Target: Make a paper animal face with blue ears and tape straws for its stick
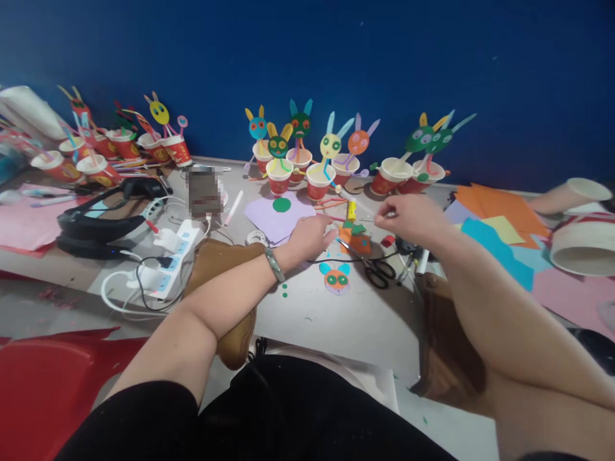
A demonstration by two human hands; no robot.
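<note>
My left hand [313,237], with a bracelet on its wrist, is over the edge of a lilac paper sheet [262,211] bearing a green paper circle [282,205]. Its fingers are drawn together; whatever they hold is too small to name. Across from it, my right hand [401,216] is closed in a pinch, its contents hidden. Between them lie green and orange paper scraps [354,240] and a small yellow object [352,210]. Nearer me are black-handled scissors [378,272] and an orange paper animal face [337,280] with blue ears and green eyes.
Paper cups [321,182] with paper rabbit figures stand along the blue wall. A power strip [180,259], a black headset [98,214] and a blurred device [204,193] are at left. Coloured paper [500,211] and a large roll [583,246] lie at right. Brown padded pieces [218,275] flank the work area.
</note>
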